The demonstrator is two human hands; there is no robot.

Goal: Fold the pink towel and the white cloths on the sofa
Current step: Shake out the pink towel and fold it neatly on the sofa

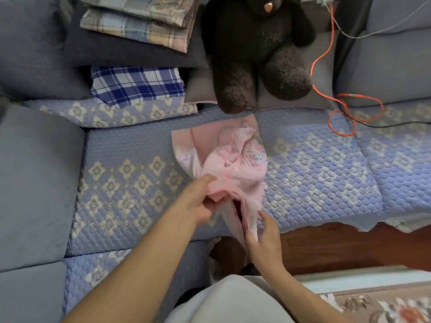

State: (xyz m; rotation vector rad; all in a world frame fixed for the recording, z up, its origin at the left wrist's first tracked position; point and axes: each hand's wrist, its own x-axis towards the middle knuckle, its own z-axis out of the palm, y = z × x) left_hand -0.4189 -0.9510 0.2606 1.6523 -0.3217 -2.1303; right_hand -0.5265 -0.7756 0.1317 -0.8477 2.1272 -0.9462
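Towel [229, 164], pink, is lying crumpled on sofa [130, 164]. Left hand [198, 201] is gripping its near edge, fingers curled; right hand [263, 238] is pinching hanging corner.

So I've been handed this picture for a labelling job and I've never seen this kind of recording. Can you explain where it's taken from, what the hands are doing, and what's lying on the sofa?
There is no machine here. A camera worn on a person's head looks forward and down at their own two bare hands. The left hand grips a bunched part of a crumpled pink towel, and the right hand pinches the towel's lower edge. The towel lies on a blue quilted sofa cover. Further back are a dark stuffed bear, a blue checked cloth, folded plaid cloths on a dark cushion, and an orange cable.
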